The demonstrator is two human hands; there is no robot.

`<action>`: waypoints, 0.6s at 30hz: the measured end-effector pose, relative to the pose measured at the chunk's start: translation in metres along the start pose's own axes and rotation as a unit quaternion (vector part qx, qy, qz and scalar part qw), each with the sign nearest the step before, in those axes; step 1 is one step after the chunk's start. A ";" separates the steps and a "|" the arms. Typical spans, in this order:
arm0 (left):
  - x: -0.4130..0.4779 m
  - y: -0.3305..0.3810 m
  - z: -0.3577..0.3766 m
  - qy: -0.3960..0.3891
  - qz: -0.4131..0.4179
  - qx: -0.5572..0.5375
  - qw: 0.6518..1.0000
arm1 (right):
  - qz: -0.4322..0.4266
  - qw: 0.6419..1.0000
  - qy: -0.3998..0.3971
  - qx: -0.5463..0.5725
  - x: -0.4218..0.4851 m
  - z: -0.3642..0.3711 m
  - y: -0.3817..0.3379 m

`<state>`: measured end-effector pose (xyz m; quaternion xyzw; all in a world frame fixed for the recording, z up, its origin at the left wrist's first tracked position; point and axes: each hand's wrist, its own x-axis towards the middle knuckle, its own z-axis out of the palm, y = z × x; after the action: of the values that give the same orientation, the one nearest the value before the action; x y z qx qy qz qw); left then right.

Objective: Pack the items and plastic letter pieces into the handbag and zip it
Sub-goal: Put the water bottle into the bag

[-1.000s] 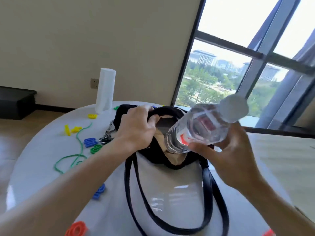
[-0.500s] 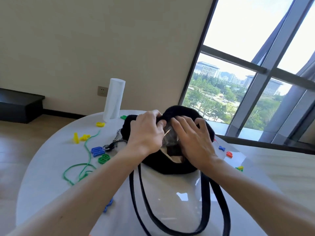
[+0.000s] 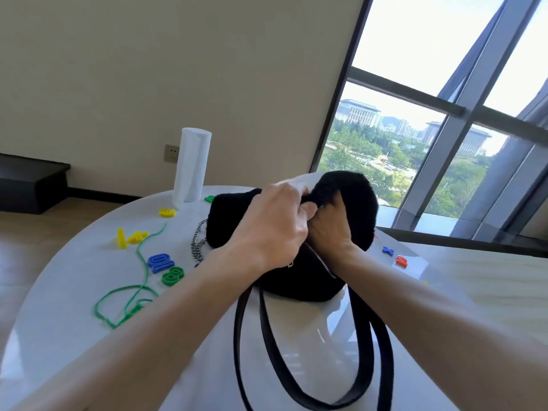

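Both hands, left (image 3: 275,223) and right (image 3: 329,229), grip the black handbag (image 3: 353,197) on the table (image 3: 74,262); blue letters (image 3: 160,261) read "OH", green piece (image 3: 172,275) "8".

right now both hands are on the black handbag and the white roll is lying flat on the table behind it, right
Not quite. Both the left hand and the right hand are on the black handbag, but the head view shows the white roll standing upright on the table, not lying flat.

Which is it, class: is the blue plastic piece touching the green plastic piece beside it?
Cannot tell. In the head view, the blue piece and green piece sit corner to corner, with no plain gap.
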<state>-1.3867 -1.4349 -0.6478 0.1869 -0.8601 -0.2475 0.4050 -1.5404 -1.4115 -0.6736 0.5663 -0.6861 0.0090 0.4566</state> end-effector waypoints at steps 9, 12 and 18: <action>-0.001 -0.020 -0.011 -0.006 -0.053 0.066 0.996 | -0.088 0.989 -0.113 -0.030 -0.004 0.010 0.029; -0.003 -0.024 -0.014 -0.012 -0.062 0.093 0.994 | -0.107 0.983 -0.138 -0.055 -0.027 -0.004 0.042; -0.009 -0.026 -0.008 -0.049 -0.041 0.174 0.983 | -0.137 0.955 -0.227 -0.129 -0.062 -0.047 0.052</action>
<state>-1.3718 -1.4534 -0.6636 0.2773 -0.9004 -0.1198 0.3132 -1.5561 -1.3207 -0.6594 0.5785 -0.6826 -0.2715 0.3545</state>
